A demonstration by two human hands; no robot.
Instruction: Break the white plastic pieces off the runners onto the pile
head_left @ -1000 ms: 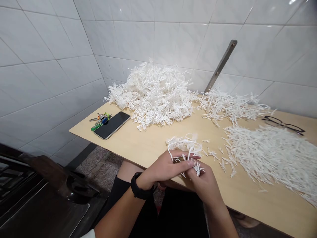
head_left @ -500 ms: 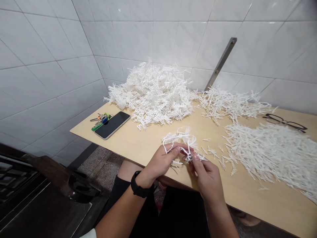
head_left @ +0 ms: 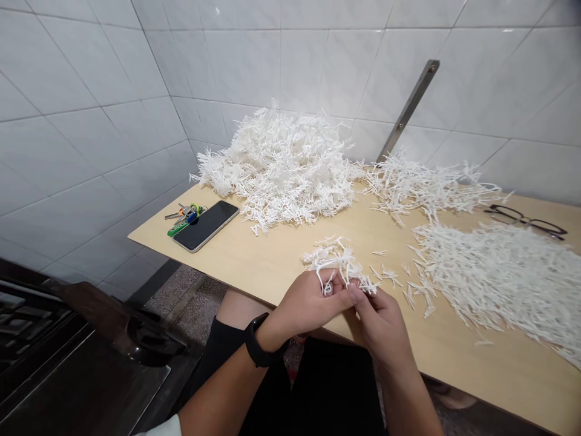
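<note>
The left hand (head_left: 313,306) and right hand (head_left: 379,324) meet at lower centre of the frame, fingers (head_left: 336,297) narrowly pinching a tuft of white strands (head_left: 338,259) above the tabletop (head_left: 290,266); the fingers hide the strands inside the grip

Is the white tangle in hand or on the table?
Both: the left hand and right hand pinch the near end of the tangle; the rest lies on the table.
</note>
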